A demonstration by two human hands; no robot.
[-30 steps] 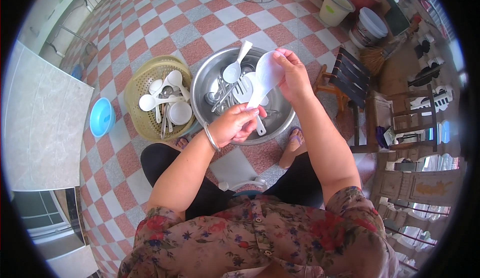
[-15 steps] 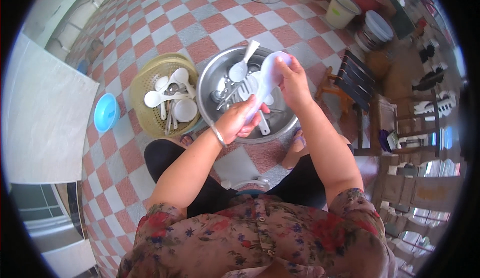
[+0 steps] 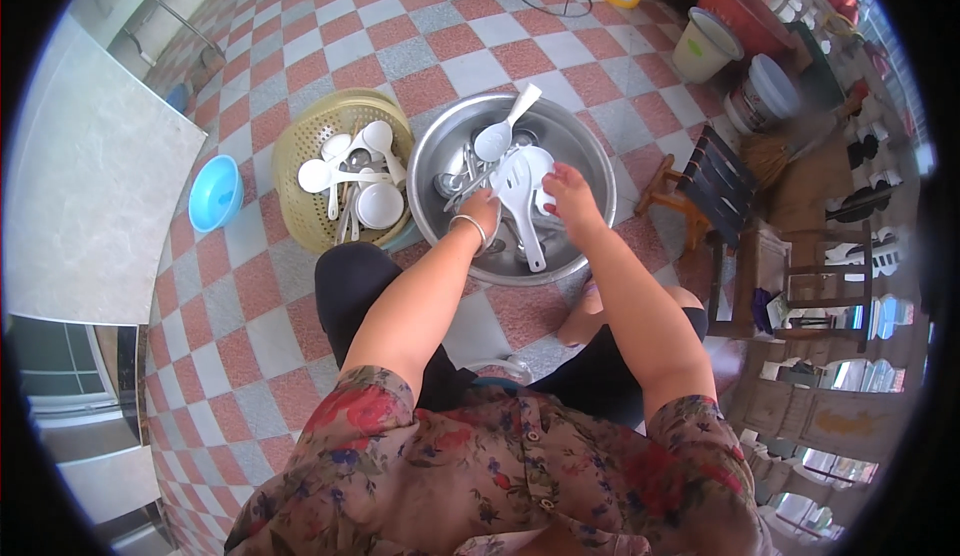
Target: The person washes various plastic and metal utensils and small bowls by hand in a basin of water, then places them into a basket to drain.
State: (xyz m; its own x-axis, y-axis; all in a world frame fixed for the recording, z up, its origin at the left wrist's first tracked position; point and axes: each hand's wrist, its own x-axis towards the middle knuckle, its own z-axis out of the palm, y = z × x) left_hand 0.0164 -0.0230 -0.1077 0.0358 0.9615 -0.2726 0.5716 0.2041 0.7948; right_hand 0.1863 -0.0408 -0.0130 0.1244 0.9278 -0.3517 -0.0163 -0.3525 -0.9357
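A wide steel basin (image 3: 598,171) stands on the floor between my feet with several white and metal kitchen utensils in it. My left hand (image 3: 483,214) reaches into its left half, beside a white slotted turner (image 3: 517,201) whose handle points toward me. That hand's fingertips are mostly hidden, so its grip does not show. On the turner's other side, my right hand (image 3: 572,201) hovers over the basin, fingers apart and holding nothing. White round pieces lie partly under it. A white spoon (image 3: 494,143) leans at the far side, its handle over the rim.
Left of the basin, a yellowish perforated basket (image 3: 290,181) holds several white spoons and ladles. A small blue bowl (image 3: 214,194) sits farther left. At right stand a low dark-strapped stool (image 3: 712,178) and a wooden chair (image 3: 775,286). Buckets (image 3: 705,46) line the far right.
Both hands have lowered from above the basin into or near it. The smooth whitish piece they held between them is no longer in them. My view has shifted slightly.
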